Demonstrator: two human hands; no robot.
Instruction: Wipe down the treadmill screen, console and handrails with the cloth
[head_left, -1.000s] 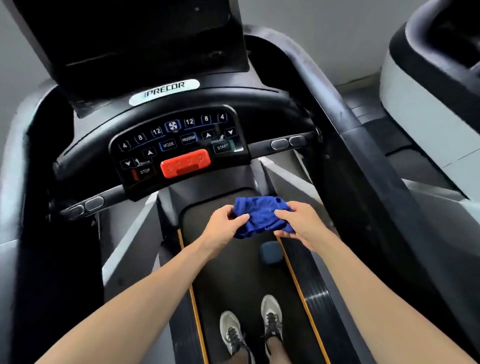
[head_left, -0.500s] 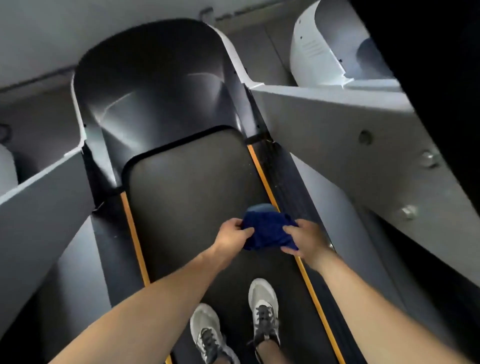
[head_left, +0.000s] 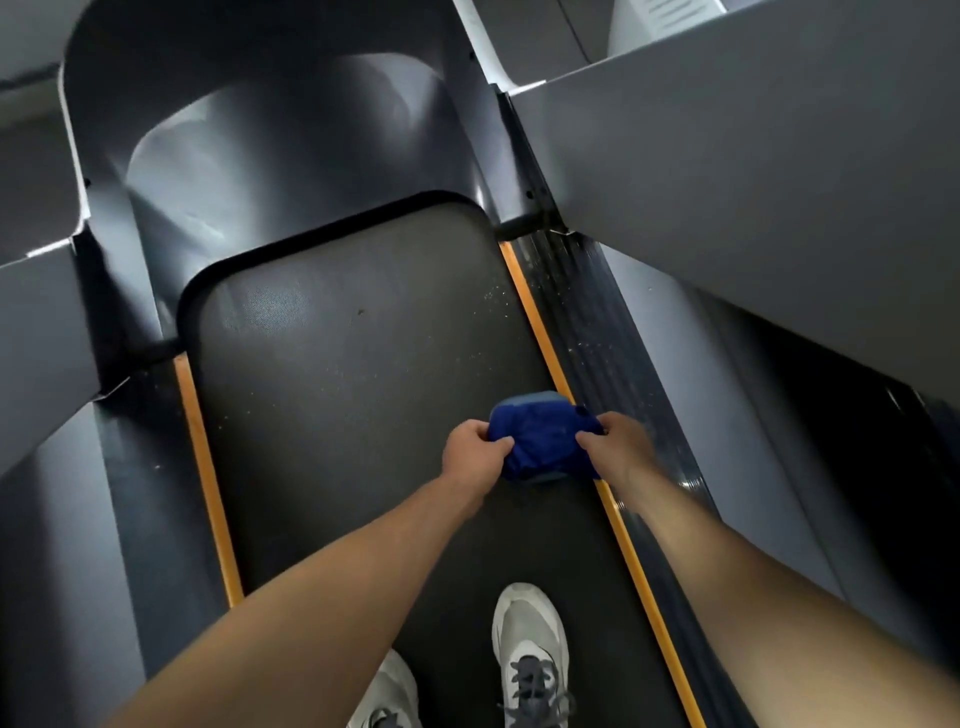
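Left hand (head_left: 475, 457) and right hand (head_left: 615, 447) each grip opposite edges of a bunched blue cloth (head_left: 543, 441) above the treadmill belt (head_left: 337, 389). No legible writing visible.

1. The black treadmill belt (head_left: 332, 395) lies bare from the hands out to the far motor hood (head_left: 270, 171); open room for a hand across its middle and left.
2. The hood closes the far end, rising in a curved wall.
3. On the right, a grey slanted frame panel (head_left: 753, 208) overhangs the ribbed side rail (head_left: 587, 312), narrowing passage there.
4. On the left, a lower grey panel (head_left: 36, 343) bounds the belt's edge.
5. Both hands (head_left: 475, 454) and the blue cloth (head_left: 543, 441) fill the near right of the belt; a pale blue object beneath, possibly a pad, blocks that spot.
6. Two grey shoes (head_left: 530, 654) occupy the nearest belt.
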